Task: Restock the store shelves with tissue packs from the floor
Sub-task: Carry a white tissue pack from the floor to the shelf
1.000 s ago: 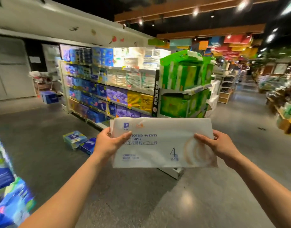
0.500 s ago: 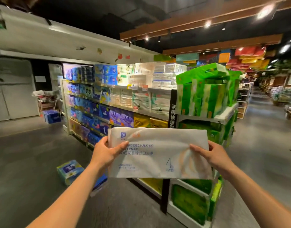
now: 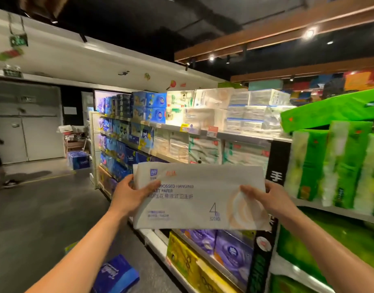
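Both hands are up in front of the shelves (image 3: 234,135). The left hand (image 3: 129,195) grips the white pack's (image 3: 203,199) left edge, thumb across the printed face. The right hand (image 3: 272,199) pinches the right edge, fingers (image 3: 248,190) curled onto the wrapper. The pack is held flat and level in the air, facing the camera, just before the middle shelf rows. Green packs (image 3: 340,161) stand at right. A blue pack (image 3: 116,273) lies on the floor (image 3: 44,218) below the left forearm.
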{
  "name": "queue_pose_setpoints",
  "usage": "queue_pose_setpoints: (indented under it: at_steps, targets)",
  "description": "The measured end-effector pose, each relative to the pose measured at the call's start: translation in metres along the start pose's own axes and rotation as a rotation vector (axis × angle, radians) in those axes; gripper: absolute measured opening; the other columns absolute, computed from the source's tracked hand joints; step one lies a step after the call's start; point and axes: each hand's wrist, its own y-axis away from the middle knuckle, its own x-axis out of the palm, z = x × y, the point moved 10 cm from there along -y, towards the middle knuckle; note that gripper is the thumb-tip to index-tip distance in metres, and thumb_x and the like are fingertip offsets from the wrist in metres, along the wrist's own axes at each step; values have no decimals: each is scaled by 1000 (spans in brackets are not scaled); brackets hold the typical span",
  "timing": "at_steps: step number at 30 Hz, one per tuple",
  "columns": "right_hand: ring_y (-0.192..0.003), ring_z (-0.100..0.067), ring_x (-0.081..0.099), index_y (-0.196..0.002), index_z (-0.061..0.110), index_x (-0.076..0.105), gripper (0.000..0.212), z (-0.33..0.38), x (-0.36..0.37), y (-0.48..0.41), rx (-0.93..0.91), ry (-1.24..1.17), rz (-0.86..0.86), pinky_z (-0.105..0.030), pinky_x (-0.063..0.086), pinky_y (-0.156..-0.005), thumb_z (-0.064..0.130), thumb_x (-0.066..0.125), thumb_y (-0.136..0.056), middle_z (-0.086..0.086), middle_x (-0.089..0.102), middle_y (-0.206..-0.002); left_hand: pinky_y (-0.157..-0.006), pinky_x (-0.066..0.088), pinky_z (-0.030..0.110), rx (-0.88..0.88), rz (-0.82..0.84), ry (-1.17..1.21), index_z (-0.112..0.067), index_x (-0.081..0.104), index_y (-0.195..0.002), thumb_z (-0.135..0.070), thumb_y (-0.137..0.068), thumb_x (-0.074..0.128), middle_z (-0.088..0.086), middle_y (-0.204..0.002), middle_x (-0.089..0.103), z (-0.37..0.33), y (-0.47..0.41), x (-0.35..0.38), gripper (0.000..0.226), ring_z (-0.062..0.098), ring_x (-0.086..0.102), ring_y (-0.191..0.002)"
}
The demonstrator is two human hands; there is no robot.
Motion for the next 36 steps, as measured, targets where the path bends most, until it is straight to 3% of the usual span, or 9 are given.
queue_pose_setpoints:
  at_steps: [6, 9, 13, 18, 20, 25, 29, 32, 36]
  targets:
    - [-75, -13, 74, -99, 17, 75, 28, -28, 74, -156, -13, 38, -98, -27, 58, -58, 36, 82, -80, -1, 78, -91, -65, 60, 32, 59, 56, 46, -17, 65, -113, -41, -69, 86, 3, -101, 76, 47, -189, 9, 55, 19, 75, -83]
    - [-67, -7, 73, -99, 15, 76, 26, -27, 100, -230, -24, 52, -151, -23, 54, -52, 34, 81, -82, -3, 78, -89, -61, 61, 32, 83, 117, 59, -14, 66, -113, -44, -63, 86, 5, -100, 76, 55, -289, 16, 62, 17, 76, -78]
    - [-80, -18, 75, -103, 19, 74, 33, -21, 120, -314, -29, 101, -224, -36, 62, -65, 43, 80, -80, -1, 78, -92, -63, 62, 36, 121, 196, 93, -12, 65, -115, -46, -60, 86, 7, -103, 75, 50, -409, 35, 68, 20, 76, -81]
    - [-79, -12, 72, -99, 19, 74, 32, -3, 120, -401, -72, 175, -312, -17, 51, -56, 45, 78, -81, 3, 76, -89, -73, 63, 41, 170, 231, 147, -14, 67, -109, -40, -64, 87, 6, -99, 76, 49, -527, 76, 56, 25, 76, -87]
    - [-73, -9, 70, -94, 18, 75, 31, 11, 111, -438, -115, 218, -374, -13, 47, -51, 46, 80, -80, 5, 76, -83, -75, 63, 45, 202, 259, 171, -13, 66, -113, -45, -61, 87, 7, -101, 76, 38, -569, 95, 64, 26, 75, -88]
    - [-76, -10, 66, -93, 19, 74, 34, 62, 93, -535, -210, 306, -460, -23, 48, -58, 50, 78, -80, 5, 73, -86, -69, 62, 45, 289, 294, 253, -14, 67, -117, -63, -47, 89, 5, -103, 76, 0, -677, 129, 88, 24, 75, -90]
    - [-71, -7, 63, -93, 16, 74, 33, 106, 82, -607, -269, 305, -491, -14, 46, -47, 47, 77, -83, 6, 70, -83, -55, 56, 29, 397, 308, 310, -14, 70, -108, -52, -65, 87, 3, -97, 77, -44, -758, 149, 60, 21, 75, -85]
    - [-75, -10, 68, -95, 16, 74, 39, 129, 77, -655, -269, 329, -536, -24, 52, -55, 52, 77, -80, 4, 71, -87, -69, 60, 40, 460, 351, 326, -9, 68, -117, -57, -64, 87, 7, -107, 76, -75, -817, 165, 74, 25, 74, -95]
    - [-81, -12, 68, -107, 12, 72, 46, 140, 69, -706, -239, 325, -608, -25, 50, -57, 51, 76, -82, 1, 71, -96, -74, 59, 41, 481, 417, 407, -12, 73, -103, -45, -70, 84, 5, -103, 77, -96, -884, 202, 48, 24, 74, -95]
